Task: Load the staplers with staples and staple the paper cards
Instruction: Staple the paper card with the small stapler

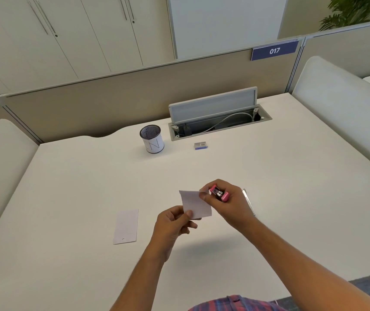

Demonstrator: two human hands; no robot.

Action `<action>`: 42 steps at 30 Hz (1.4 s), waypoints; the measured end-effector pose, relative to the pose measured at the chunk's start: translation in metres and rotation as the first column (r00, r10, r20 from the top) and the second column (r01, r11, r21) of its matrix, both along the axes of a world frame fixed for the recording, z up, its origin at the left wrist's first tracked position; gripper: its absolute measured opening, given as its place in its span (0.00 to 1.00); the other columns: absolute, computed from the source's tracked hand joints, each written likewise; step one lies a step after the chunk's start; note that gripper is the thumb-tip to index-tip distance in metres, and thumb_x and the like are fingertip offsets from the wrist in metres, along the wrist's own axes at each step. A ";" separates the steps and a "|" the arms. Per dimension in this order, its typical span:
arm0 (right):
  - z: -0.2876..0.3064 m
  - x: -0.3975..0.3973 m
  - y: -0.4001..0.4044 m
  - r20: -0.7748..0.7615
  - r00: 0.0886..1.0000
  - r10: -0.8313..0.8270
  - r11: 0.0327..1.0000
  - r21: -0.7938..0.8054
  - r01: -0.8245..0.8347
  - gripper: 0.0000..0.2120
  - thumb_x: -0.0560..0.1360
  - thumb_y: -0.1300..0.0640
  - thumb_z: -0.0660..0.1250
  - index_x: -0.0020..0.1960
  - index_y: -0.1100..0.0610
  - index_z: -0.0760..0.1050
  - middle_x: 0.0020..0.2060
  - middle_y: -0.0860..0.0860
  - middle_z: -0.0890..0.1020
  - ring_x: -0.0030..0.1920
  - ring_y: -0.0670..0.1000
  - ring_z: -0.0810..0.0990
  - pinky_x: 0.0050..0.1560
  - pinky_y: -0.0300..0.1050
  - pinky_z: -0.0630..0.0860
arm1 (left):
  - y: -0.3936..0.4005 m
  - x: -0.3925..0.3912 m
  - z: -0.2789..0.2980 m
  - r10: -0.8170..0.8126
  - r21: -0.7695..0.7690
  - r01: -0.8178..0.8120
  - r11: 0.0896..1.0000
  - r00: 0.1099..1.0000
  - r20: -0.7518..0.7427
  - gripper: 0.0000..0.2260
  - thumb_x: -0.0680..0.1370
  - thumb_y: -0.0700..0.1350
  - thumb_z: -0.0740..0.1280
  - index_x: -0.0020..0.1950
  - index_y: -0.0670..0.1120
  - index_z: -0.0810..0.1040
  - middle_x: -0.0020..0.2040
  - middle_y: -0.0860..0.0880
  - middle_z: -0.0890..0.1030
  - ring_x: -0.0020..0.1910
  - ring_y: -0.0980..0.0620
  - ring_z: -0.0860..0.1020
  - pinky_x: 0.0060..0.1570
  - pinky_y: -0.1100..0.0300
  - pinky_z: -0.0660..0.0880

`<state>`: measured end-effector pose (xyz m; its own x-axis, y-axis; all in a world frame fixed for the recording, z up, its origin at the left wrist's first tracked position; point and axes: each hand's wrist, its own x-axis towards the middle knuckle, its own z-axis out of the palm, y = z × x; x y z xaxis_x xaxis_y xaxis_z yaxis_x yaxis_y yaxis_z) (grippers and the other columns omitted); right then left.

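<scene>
A small pink stapler (pixel 220 194) sits in my right hand (pixel 226 202), whose fingers curl round it above the white desk (pixel 291 176). Its front end meets the upper right corner of a white paper card (pixel 194 204). My left hand (pixel 171 223) pinches that card by its lower edge and holds it up off the desk. Another white paper card (pixel 126 226) lies flat on the desk to the left of my hands. A small box of staples (pixel 200 145) rests farther back, near the cable tray.
A mesh pen cup (pixel 152 138) with a white label stands at the back centre. Behind the staple box is an open cable tray (pixel 218 122) with its lid raised. A thin white strip (pixel 248 202) lies right of my right hand. Partition walls enclose the desk.
</scene>
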<state>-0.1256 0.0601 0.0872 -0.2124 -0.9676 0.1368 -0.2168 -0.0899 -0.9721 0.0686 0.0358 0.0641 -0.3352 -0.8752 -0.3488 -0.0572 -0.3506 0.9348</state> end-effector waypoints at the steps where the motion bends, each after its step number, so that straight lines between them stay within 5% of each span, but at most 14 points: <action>1: -0.004 -0.002 0.001 -0.074 0.997 0.023 1.000 -0.001 -0.023 0.06 0.76 0.63 0.74 0.47 0.53 0.84 0.41 0.43 0.86 0.43 0.44 0.82 0.44 0.33 0.75 | 0.000 -0.001 0.001 0.016 0.025 -0.015 1.000 0.999 -0.029 0.09 0.81 0.41 0.68 0.58 0.39 0.83 0.50 0.38 0.86 0.41 0.47 0.82 0.41 0.57 0.75; 7: -0.017 -0.009 0.008 -0.357 0.928 0.111 0.989 -0.055 -0.139 0.07 0.75 0.65 0.75 0.48 0.54 0.86 0.37 0.32 0.82 0.36 0.39 0.80 0.39 0.27 0.69 | -0.005 -0.004 0.008 0.057 0.132 -0.035 0.991 0.984 -0.168 0.11 0.82 0.38 0.64 0.60 0.38 0.83 0.52 0.34 0.85 0.39 0.47 0.82 0.38 0.59 0.76; 12: -0.016 -0.010 0.004 -0.401 0.909 0.115 0.987 -0.054 -0.149 0.09 0.75 0.66 0.74 0.49 0.53 0.86 0.38 0.31 0.82 0.37 0.39 0.81 0.40 0.27 0.70 | -0.007 -0.009 0.016 0.068 0.184 -0.031 0.982 0.977 -0.201 0.25 0.84 0.58 0.56 0.61 0.40 0.82 0.53 0.32 0.84 0.41 0.43 0.83 0.43 0.54 0.77; 15: -0.015 -0.011 0.001 -0.411 0.906 0.104 0.987 -0.067 -0.144 0.09 0.75 0.64 0.74 0.49 0.51 0.85 0.39 0.33 0.84 0.39 0.40 0.82 0.41 0.27 0.71 | -0.008 -0.010 0.018 0.060 0.190 -0.018 0.982 0.974 -0.216 0.28 0.82 0.62 0.56 0.62 0.41 0.81 0.53 0.32 0.84 0.42 0.43 0.83 0.43 0.54 0.78; 21: -0.007 -0.010 0.003 -0.421 0.904 0.077 0.987 -0.096 -0.129 0.08 0.74 0.65 0.76 0.47 0.53 0.86 0.36 0.27 0.80 0.36 0.35 0.80 0.37 0.24 0.68 | -0.008 -0.009 0.017 0.091 0.150 -0.064 0.987 0.978 -0.185 0.28 0.85 0.60 0.51 0.61 0.40 0.82 0.52 0.32 0.84 0.44 0.40 0.83 0.45 0.52 0.77; 27: -0.010 -0.009 0.002 -0.252 0.966 0.062 0.995 -0.066 -0.081 0.02 0.76 0.57 0.76 0.47 0.51 0.84 0.39 0.42 0.86 0.38 0.47 0.81 0.39 0.33 0.74 | -0.007 -0.007 0.013 0.108 0.010 -0.107 0.994 0.992 -0.069 0.16 0.85 0.48 0.61 0.58 0.38 0.82 0.49 0.36 0.86 0.45 0.40 0.84 0.46 0.52 0.79; 34: -0.017 -0.018 -0.003 -0.374 0.909 -0.183 0.967 -0.238 0.097 0.05 0.77 0.54 0.74 0.52 0.48 0.83 0.45 0.38 0.86 0.43 0.43 0.85 0.43 0.43 0.82 | -0.003 -0.007 0.014 0.032 -0.015 -0.033 0.999 0.998 -0.050 0.12 0.84 0.43 0.63 0.56 0.37 0.83 0.48 0.35 0.86 0.44 0.40 0.84 0.46 0.52 0.78; 39: -0.019 -0.020 0.002 -0.610 0.788 -0.078 0.934 -0.321 -0.156 0.13 0.71 0.62 0.74 0.53 0.50 0.84 0.47 0.41 0.87 0.46 0.43 0.86 0.42 0.37 0.81 | -0.001 -0.008 0.019 0.025 0.030 -0.021 0.999 0.991 -0.131 0.12 0.83 0.40 0.62 0.56 0.36 0.83 0.52 0.34 0.85 0.46 0.40 0.84 0.45 0.54 0.78; 42: -0.019 -0.017 0.004 -0.679 0.734 -0.037 0.938 -0.278 -0.209 0.17 0.67 0.66 0.78 0.52 0.49 0.85 0.44 0.41 0.87 0.41 0.43 0.85 0.37 0.22 0.65 | -0.001 -0.008 0.022 0.031 0.036 -0.026 0.999 0.988 -0.152 0.13 0.84 0.40 0.59 0.52 0.38 0.84 0.53 0.33 0.84 0.47 0.38 0.83 0.46 0.51 0.76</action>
<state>-0.1422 0.0641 0.0684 0.1350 -0.8519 0.5059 -0.7688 -0.4122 -0.4890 0.0605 0.0348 0.0857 -0.3615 -0.8737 -0.3255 0.0953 -0.3819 0.9193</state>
